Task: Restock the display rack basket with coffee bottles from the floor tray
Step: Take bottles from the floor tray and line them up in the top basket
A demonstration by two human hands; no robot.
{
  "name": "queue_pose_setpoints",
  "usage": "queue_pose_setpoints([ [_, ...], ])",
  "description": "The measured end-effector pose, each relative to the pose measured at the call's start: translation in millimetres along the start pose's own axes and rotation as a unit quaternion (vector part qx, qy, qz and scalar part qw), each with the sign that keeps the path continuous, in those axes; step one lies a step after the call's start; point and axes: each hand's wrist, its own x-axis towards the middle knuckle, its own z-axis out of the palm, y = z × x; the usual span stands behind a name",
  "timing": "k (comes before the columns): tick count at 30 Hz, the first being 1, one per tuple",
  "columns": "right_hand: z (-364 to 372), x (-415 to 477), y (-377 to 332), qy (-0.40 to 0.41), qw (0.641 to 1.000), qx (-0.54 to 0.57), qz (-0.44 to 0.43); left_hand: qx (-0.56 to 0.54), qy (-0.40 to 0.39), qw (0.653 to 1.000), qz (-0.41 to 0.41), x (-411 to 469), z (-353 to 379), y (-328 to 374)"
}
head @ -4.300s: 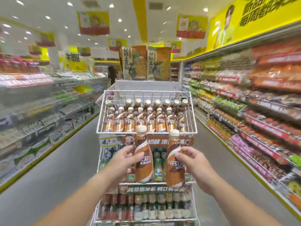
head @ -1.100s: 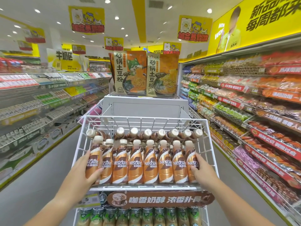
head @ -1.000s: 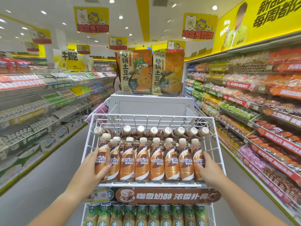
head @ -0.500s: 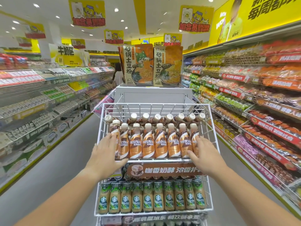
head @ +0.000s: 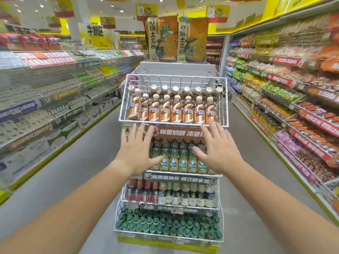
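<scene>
Aisle: grey shop floor (head: 73, 162) is running between long stocked shelves on both sides, under yellow hanging signs
Rack: white wire display rack (head: 170, 233) is standing in the middle of the aisle, carrying four tiers of drinks
Top tier: white wire basket (head: 222, 99) is holding brown-and-orange plastic coffee bottles with cream caps (head: 176, 111) in two rows, the front row standing upright and touching side by side, the leftmost two leaning slightly
Sign: brown banner with white lettering (head: 179, 133) is hanging just under the basket's front edge
Lower tiers: green-labelled bottles (head: 183, 162) are sitting directly below, then dark and pale bottles, then green-capped bottles (head: 165, 224) at the bottom; labels are probably too blurred to read
Left hand (head: 136, 151): is hovering below the basket's left front corner, fingers spread wide, holding nothing
Right hand (head: 218, 151): is hovering below the basket's right front corner, palm forward, fingers splayed, holding nothing
Contact: neither hand is touching the bottles
</scene>
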Motion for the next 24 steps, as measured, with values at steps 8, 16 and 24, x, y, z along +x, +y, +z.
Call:
queue_pose_setpoints([
  [8, 80, -93, -26, -0.056, 0.998, 0.023, -0.021, -0.018, -0.054, 0.998, -0.005, -88, 75, 16],
  [16, 283, -205, -48, -0.142, 0.989, 0.039, -0.016, -0.031, -0.107, 0.994, 0.004, -192, 286, 14],
  [24, 538, -317, -58, -0.229, 0.968, 0.101, 0.017, -0.073, -0.172, 0.982, 0.019, -295, 559, 39],
])
